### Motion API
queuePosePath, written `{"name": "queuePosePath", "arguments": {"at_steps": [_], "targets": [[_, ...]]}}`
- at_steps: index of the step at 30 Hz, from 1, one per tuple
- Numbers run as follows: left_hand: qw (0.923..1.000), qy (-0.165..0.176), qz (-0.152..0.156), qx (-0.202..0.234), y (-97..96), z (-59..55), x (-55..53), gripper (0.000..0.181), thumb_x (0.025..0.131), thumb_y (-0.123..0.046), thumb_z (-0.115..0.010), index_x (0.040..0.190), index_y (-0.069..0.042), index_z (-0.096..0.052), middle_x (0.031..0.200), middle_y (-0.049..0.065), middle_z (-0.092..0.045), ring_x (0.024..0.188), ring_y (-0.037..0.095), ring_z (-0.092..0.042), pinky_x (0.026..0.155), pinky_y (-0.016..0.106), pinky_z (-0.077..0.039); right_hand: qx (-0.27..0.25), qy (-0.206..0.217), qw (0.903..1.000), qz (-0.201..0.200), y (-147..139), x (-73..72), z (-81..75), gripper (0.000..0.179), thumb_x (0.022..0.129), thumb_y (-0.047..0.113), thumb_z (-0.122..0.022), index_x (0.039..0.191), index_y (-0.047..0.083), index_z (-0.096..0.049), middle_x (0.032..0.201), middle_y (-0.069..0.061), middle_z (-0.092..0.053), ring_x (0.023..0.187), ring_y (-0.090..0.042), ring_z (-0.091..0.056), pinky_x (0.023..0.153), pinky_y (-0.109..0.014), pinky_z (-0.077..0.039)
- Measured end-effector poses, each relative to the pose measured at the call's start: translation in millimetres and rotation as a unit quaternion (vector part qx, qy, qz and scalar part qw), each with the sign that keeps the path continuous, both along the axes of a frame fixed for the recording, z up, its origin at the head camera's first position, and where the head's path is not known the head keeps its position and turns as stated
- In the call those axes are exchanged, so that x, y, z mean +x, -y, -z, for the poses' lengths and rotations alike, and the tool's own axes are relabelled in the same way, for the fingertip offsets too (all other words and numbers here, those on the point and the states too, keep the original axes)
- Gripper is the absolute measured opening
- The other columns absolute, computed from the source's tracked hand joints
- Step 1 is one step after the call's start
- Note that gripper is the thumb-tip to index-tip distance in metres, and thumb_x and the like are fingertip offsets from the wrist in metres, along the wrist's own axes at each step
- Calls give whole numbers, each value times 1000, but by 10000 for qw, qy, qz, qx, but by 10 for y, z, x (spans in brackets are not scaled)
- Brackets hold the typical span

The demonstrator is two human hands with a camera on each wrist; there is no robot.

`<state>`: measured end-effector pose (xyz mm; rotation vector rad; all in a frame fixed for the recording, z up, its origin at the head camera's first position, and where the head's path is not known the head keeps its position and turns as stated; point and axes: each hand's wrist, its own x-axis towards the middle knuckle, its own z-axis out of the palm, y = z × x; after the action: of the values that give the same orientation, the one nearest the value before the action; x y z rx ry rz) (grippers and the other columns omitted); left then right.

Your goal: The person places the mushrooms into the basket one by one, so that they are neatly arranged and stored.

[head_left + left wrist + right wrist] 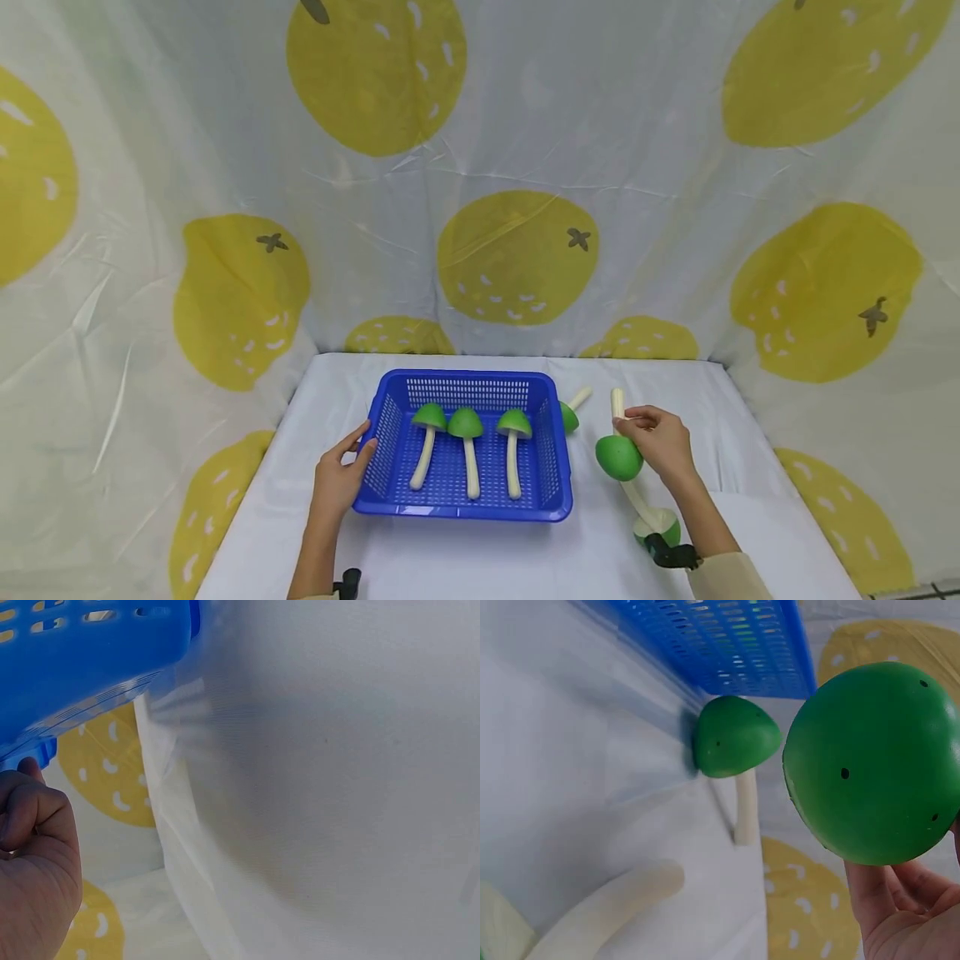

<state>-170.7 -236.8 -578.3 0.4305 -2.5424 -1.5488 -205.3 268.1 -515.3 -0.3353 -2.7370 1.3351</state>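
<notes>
My left hand (339,479) grips the left side of a blue plastic basket (465,512), thumb over the rim. Three toy mushrooms with green caps lie side by side inside, stems toward me; the middle mushroom (466,423) is one of them. To the basket's right, my right hand (666,443) pinches the white stem of another green-capped mushroom (618,458), cap downward and stem pointing away. In the right wrist view its dark-spotted cap (877,765) hides part of the fingers.
One mushroom (570,418) lies against the basket's right wall. Another mushroom (662,525) lies nearer me, below the right hand, partly covered by the wrist strap. White cloth (450,558) covers the table. A lemon-print curtain (517,167) surrounds it.
</notes>
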Motion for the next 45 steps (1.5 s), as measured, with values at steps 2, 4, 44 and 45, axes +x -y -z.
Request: {"name": "queuePosePath", "arguments": {"at_steps": [2,4,44,45], "targets": [[10000,-47,-6,-19,5,6,-1,50,89,-54,-62,135,-35,-57,107,10,-58,79,22,-71,64,31,-57,-91,-4,10000,-19,64,-15,-6,45,84,43,-73,110,7,-69,93,-8,-70,79,-12,-61,64,-25,-50],[10000,-24,5,-14,3,19,9,50,89,-53,-62,135,-35,-57,107,10,-59,78,21,-71,64,30,-56,-129,19,9999,-40,115,-15,-16,44,83,43,-74,110,8,-69,92,-7,-70,79,-12,-61,64,-26,-50],[9999,-127,-35,30,-24,-6,-18,45,91,-45,-64,134,-36,-58,95,9,-59,66,18,-60,58,26,-50,-657,-195,9955,-649,843,-73,-101,36,80,37,-78,106,12,-71,90,-4,-70,79,-12,-66,68,-24,-52],[9999,-114,-48,-3,-17,-5,-11,45,91,-45,-64,135,-36,-57,95,8,-59,66,18,-60,57,25,-49,-664,-187,9954,-663,867,-76,-100,36,80,36,-79,106,13,-71,90,-4,-70,79,-13,-66,68,-25,-52]]}}
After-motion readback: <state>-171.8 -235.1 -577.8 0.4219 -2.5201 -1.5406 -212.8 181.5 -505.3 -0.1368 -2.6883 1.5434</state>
